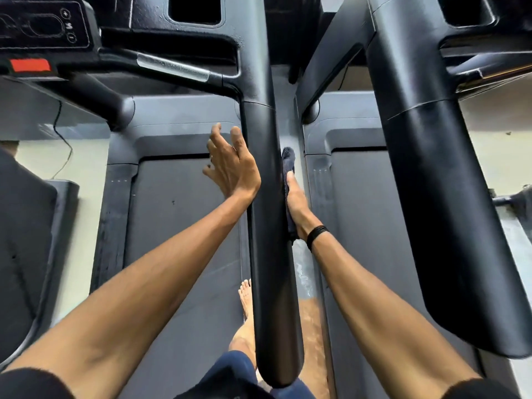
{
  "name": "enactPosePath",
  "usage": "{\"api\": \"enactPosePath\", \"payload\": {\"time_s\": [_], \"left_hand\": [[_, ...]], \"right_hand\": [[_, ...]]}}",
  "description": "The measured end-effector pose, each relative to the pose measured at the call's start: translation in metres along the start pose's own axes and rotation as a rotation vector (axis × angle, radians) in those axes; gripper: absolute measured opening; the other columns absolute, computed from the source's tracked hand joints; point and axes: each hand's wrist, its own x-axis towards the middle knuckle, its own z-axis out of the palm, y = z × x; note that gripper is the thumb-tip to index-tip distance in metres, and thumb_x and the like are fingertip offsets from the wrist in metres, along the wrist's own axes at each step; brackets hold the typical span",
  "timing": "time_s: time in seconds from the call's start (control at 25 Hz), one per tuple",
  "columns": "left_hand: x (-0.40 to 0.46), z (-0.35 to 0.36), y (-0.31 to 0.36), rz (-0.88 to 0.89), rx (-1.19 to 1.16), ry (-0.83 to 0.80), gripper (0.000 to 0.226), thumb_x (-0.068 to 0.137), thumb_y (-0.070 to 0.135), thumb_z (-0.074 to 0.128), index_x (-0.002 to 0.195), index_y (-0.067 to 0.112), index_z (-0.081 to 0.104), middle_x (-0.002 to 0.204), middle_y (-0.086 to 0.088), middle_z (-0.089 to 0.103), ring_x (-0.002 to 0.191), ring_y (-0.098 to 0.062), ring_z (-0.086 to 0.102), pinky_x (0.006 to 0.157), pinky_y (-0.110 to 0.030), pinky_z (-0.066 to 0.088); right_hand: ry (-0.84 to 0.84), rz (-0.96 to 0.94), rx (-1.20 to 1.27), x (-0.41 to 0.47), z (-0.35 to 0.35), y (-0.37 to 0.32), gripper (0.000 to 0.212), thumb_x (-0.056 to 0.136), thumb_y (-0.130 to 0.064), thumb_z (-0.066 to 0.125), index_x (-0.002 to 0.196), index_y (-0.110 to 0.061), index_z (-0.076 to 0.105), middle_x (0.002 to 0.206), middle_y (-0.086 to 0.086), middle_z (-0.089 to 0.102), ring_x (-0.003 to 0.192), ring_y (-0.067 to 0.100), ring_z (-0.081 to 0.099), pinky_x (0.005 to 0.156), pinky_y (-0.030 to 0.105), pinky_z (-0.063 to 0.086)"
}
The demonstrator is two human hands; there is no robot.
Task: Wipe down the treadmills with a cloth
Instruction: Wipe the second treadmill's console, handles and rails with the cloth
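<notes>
Long black padded treadmill arm is being wiped with a dark blue cloth.

The cloth is pressed flat along the arm's right edge by the right hand, pointing away; the left hand is held spread at the left edge.

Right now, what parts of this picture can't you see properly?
Head view:
- cloth: mostly hidden between the handrail and right hand.
- right hand's fingers: behind the handrail.
- control panel: cut off by the top-left edge, its symbols blurred.
- left hand: its palm faces away.
</notes>
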Motion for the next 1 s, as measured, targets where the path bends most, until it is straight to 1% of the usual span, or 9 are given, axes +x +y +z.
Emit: {"api": "enactPosePath", "payload": {"time_s": [0.12, 0.2, 0.32, 0.44, 0.52, 0.64, 0.72, 0.88, 1.0], "left_hand": [[-0.012, -0.006, 0.001, 0.048, -0.005, 0.024, 0.051, 0.103, 0.045, 0.021, 0.142, 0.019, 0.040, 0.134, 0.002, 0.054, 0.120, -0.012, 0.050, 0.103, -0.046, 0.025], [-0.034, -0.016, -0.009, 0.063, 0.009, -0.034, 0.054, 0.102, 0.048, 0.019, 0.147, 0.021, 0.035, 0.140, 0.001, 0.050, 0.126, -0.014, 0.047, 0.106, -0.048, 0.021], [-0.085, -0.036, -0.036, 0.055, 0.027, -0.134, 0.059, 0.101, 0.051, 0.018, 0.153, 0.025, 0.025, 0.150, -0.001, 0.041, 0.133, -0.017, 0.042, 0.111, -0.051, 0.016], [-0.125, -0.055, -0.050, -0.009, 0.010, -0.162, 0.064, 0.098, 0.055, 0.014, 0.155, 0.026, 0.020, 0.157, 0.000, 0.032, 0.138, -0.017, 0.038, 0.112, -0.050, 0.013], [-0.145, -0.063, -0.052, -0.015, 0.010, -0.168, 0.060, 0.101, 0.053, 0.015, 0.155, 0.026, 0.019, 0.157, 0.000, 0.032, 0.137, -0.016, 0.039, 0.112, -0.049, 0.012], [-0.172, -0.075, -0.060, -0.032, -0.012, -0.170, 0.054, 0.105, 0.049, 0.017, 0.155, 0.027, 0.020, 0.158, 0.000, 0.030, 0.136, -0.016, 0.040, 0.114, -0.050, 0.012], [-0.184, -0.081, -0.065, -0.044, -0.025, -0.167, 0.053, 0.106, 0.048, 0.018, 0.155, 0.028, 0.020, 0.158, -0.001, 0.030, 0.137, -0.018, 0.040, 0.114, -0.050, 0.012], [-0.196, -0.087, -0.066, -0.025, -0.009, -0.168, 0.051, 0.105, 0.047, 0.019, 0.153, 0.029, 0.024, 0.155, -0.004, 0.036, 0.135, -0.020, 0.042, 0.113, -0.050, 0.014], [-0.200, -0.089, -0.064, -0.001, 0.024, -0.183, 0.050, 0.106, 0.047, 0.019, 0.151, 0.028, 0.028, 0.153, -0.005, 0.038, 0.131, -0.022, 0.045, 0.111, -0.050, 0.017]], "right_hand": [[-0.001, -0.021, 0.022, -0.027, -0.007, 0.023, 0.058, 0.106, -0.051, 0.028, 0.153, -0.018, 0.037, 0.151, 0.003, 0.047, 0.137, 0.018, 0.046, 0.119, 0.036, 0.033], [-0.011, -0.034, 0.013, -0.047, -0.011, 0.041, 0.060, 0.105, -0.053, 0.029, 0.154, -0.020, 0.035, 0.154, 0.001, 0.043, 0.140, 0.016, 0.043, 0.120, 0.037, 0.031], [-0.009, -0.089, -0.015, -0.075, -0.019, 0.067, 0.072, 0.092, -0.062, 0.034, 0.153, -0.025, 0.038, 0.153, -0.003, 0.045, 0.140, 0.014, 0.043, 0.119, 0.039, 0.032], [0.007, -0.188, -0.066, -0.106, -0.023, 0.084, 0.066, 0.093, -0.056, 0.031, 0.155, -0.033, 0.032, 0.148, -0.015, 0.044, 0.141, 0.009, 0.039, 0.117, 0.031, 0.030], [0.050, -0.224, -0.144, -0.126, -0.025, 0.093, 0.059, 0.096, -0.057, 0.028, 0.153, -0.044, 0.027, 0.145, -0.011, 0.042, 0.143, 0.016, 0.036, 0.119, 0.038, 0.027], [0.103, -0.198, -0.353, -0.156, -0.028, 0.105, 0.051, 0.099, -0.059, 0.025, 0.149, -0.058, 0.016, 0.153, 0.002, 0.035, 0.139, 0.031, 0.037, 0.118, 0.052, 0.026], [0.112, -0.216, -0.456, -0.181, -0.028, 0.108, 0.050, 0.102, -0.054, 0.026, 0.150, -0.059, 0.012, 0.157, 0.004, 0.029, 0.136, 0.036, 0.035, 0.115, 0.053, 0.026], [0.085, -0.309, -0.500, -0.224, -0.027, 0.117, 0.052, 0.106, -0.043, 0.034, 0.154, -0.049, 0.017, 0.165, 0.004, 0.013, 0.142, 0.034, 0.024, 0.118, 0.045, 0.016], [0.129, -0.364, -0.585, -0.236, -0.032, 0.126, 0.054, 0.103, -0.041, 0.044, 0.154, -0.044, 0.025, 0.159, 0.008, 0.021, 0.140, 0.029, 0.024, 0.117, 0.041, 0.019]]}}
